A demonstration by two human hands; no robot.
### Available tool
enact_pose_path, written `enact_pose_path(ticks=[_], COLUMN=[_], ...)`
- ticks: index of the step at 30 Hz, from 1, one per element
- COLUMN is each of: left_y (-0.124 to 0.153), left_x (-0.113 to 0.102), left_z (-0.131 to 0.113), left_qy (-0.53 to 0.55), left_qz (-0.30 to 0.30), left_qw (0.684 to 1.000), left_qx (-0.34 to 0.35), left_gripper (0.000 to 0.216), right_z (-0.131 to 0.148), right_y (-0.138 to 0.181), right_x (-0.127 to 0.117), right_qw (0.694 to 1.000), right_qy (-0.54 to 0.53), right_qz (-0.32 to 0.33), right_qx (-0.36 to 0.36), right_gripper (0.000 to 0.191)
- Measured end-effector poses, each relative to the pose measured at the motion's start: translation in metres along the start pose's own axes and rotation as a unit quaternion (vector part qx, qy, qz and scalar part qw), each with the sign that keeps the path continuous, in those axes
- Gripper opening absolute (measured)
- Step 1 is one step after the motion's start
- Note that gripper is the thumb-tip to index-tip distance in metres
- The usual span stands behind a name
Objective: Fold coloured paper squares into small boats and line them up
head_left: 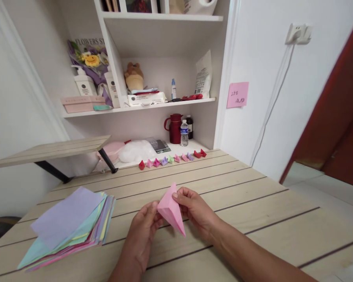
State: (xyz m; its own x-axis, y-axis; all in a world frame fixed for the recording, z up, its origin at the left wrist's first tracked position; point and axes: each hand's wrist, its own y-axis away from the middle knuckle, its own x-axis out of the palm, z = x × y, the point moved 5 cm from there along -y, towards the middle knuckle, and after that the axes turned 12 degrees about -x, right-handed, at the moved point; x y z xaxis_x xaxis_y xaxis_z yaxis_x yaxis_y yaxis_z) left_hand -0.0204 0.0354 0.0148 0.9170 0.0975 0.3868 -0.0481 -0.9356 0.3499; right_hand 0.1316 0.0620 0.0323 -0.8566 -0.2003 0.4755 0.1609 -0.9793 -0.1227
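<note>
Between my two hands, just above the table, is a sheet of pink origami paper (171, 207), partly folded with pointed corners and a crease across it. My left hand (144, 223) pinches its left edge between thumb and fingers. On the opposite side my right hand (191, 205) grips it, thumb on the upper face and fingers curled behind. One long point of the paper hangs down toward me, while another sticks up at the top. The fingertips behind the paper are hidden.
To the left lies a stack of coloured paper (67, 219). Several small folded paper pieces (164, 161) line the table's (247, 188) back edge. Behind them stand a red jug (175, 129) and a water bottle (184, 134). A raised wooden shelf (53, 149) stands at back left.
</note>
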Motion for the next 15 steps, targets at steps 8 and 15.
enact_pose_path(ticks=[8, 15], left_y=[0.000, 0.002], left_x=[0.003, 0.001], left_z=[0.003, 0.004], left_qy=[-0.001, 0.035], left_qz=[0.017, 0.017], left_qw=[1.000, 0.999], left_qx=[0.012, 0.027], left_gripper=[0.045, 0.033], right_z=[-0.002, 0.003], right_y=[0.003, 0.007], right_x=[0.003, 0.011], right_qw=[0.999, 0.998], right_qy=[-0.005, -0.011], right_qz=[-0.010, 0.007], right_qx=[-0.031, -0.069], right_gripper=[0.048, 0.048])
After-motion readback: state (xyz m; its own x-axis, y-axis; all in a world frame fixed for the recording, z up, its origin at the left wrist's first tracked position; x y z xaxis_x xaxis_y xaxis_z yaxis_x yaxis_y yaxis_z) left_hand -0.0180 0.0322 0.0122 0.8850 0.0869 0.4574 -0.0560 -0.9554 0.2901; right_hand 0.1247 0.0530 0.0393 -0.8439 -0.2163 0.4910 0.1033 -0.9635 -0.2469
